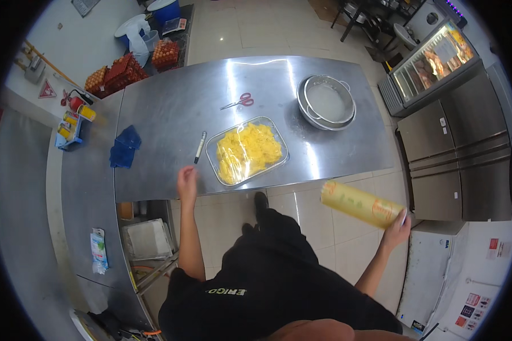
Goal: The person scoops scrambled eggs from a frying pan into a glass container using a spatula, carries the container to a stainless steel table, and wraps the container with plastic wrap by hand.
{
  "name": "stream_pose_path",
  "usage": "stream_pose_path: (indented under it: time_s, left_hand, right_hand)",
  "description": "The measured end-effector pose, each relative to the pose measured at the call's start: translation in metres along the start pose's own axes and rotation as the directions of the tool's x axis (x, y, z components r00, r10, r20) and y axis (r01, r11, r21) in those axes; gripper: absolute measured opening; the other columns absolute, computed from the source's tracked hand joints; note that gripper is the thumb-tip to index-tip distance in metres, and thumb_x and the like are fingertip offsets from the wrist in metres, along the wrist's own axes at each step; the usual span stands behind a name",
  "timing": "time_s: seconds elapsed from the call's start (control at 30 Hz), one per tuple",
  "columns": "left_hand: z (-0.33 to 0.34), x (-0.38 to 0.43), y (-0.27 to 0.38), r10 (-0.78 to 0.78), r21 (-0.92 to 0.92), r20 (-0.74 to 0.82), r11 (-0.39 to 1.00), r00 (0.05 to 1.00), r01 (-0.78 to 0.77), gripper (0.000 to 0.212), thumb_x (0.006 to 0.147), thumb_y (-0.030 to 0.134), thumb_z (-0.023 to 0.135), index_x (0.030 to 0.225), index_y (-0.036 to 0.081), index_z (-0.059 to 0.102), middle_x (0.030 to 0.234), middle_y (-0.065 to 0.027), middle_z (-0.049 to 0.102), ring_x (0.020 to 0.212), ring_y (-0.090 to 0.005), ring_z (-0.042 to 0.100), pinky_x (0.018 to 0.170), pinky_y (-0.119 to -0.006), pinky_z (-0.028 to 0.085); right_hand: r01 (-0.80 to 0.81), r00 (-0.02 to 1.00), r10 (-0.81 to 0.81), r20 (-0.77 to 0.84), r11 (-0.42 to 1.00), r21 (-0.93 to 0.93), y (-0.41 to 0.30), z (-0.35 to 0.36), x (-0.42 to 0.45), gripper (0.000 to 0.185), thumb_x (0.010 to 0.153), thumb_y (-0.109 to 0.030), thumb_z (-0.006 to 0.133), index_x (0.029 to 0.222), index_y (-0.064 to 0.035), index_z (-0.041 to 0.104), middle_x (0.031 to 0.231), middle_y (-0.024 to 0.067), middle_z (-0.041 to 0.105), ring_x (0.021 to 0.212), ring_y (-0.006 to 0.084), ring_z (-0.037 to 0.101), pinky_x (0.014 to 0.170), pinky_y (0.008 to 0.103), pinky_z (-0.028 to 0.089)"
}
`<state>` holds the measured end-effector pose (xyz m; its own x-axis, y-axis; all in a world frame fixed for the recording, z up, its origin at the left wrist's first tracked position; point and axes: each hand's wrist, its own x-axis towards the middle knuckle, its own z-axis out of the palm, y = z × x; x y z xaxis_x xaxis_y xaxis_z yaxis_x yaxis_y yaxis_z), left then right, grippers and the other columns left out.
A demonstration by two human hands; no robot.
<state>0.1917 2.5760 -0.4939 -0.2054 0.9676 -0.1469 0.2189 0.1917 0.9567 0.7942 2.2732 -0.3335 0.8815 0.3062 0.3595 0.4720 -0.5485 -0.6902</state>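
My right hand [397, 230] grips one end of a large roll of cling film [362, 204], held out over the floor to the right of the steel table [166, 111]. Near the table's front edge is my left hand [187, 183], with nothing seen in it and its fingers drawn together. A rectangular metal tray [285, 158] of yellow shredded food [249, 151] lies between the hands, with shiny clear film over it. A marker pen [200, 147] lies left of the tray, and red-handled scissors [239, 101] lie behind it.
Nested metal bowls and a sieve [326, 102] stand at the table's right. Blue cloths [126, 147], a blue crate with cans [70, 128] and a plastic packet [98, 251] are on the left. Egg trays [123, 72] stand beyond. Steel refrigerators [452, 157] stand at right.
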Motion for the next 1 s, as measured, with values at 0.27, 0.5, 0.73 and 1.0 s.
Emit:
stream_pose_path:
  time_s: [0.27,0.5,0.73,1.0]
  left_hand:
    - [0.122,0.161,0.037,0.222,0.416,0.533,0.772,0.817,-0.481,0.050,0.107,0.044,0.060,0.133,0.002,0.070,0.123,-0.0236,0.075,0.117,-0.0392,0.070,0.105,-0.044,0.051]
    - [0.172,0.178,0.062,-0.281,0.623,0.703,0.686,0.653,-0.376,0.079,0.106,0.069,0.046,0.142,0.001,0.066,0.133,-0.0220,0.072,0.124,-0.0337,0.067,0.110,-0.042,0.048]
    - [0.149,0.153,0.078,-0.567,0.708,0.658,0.691,0.495,-0.149,0.092,0.107,0.076,0.034,0.149,-0.003,0.060,0.147,-0.0179,0.065,0.136,-0.0289,0.059,0.118,-0.039,0.041]
    - [0.128,0.114,0.058,-0.259,0.611,0.551,0.773,0.793,-0.171,0.075,0.105,0.067,0.055,0.105,-0.007,0.072,0.097,-0.0131,0.072,0.092,-0.0213,0.066,0.084,-0.037,0.052]
  right_hand:
    - [-0.409,0.908,0.242,0.343,0.692,0.595,0.010,0.115,0.032,0.039,0.108,-0.027,0.068,0.074,-0.0096,0.059,0.070,-0.0054,0.056,0.063,0.0038,0.046,0.057,0.0248,0.036]
    - [-0.526,0.841,0.325,0.433,0.678,0.513,0.055,0.129,-0.002,0.041,0.108,-0.027,0.068,0.072,-0.0124,0.055,0.070,-0.0067,0.054,0.062,0.0029,0.044,0.056,0.0249,0.035]
    - [-0.577,0.816,0.414,0.404,0.634,0.515,0.071,0.137,0.003,0.041,0.108,-0.027,0.068,0.072,-0.0109,0.057,0.069,-0.0062,0.054,0.061,0.0034,0.043,0.056,0.0247,0.034]
    - [-0.566,0.819,0.365,0.443,0.647,0.511,0.045,0.163,0.039,0.042,0.107,-0.026,0.069,0.071,-0.0101,0.056,0.068,-0.0054,0.054,0.061,0.0039,0.042,0.056,0.0254,0.034]
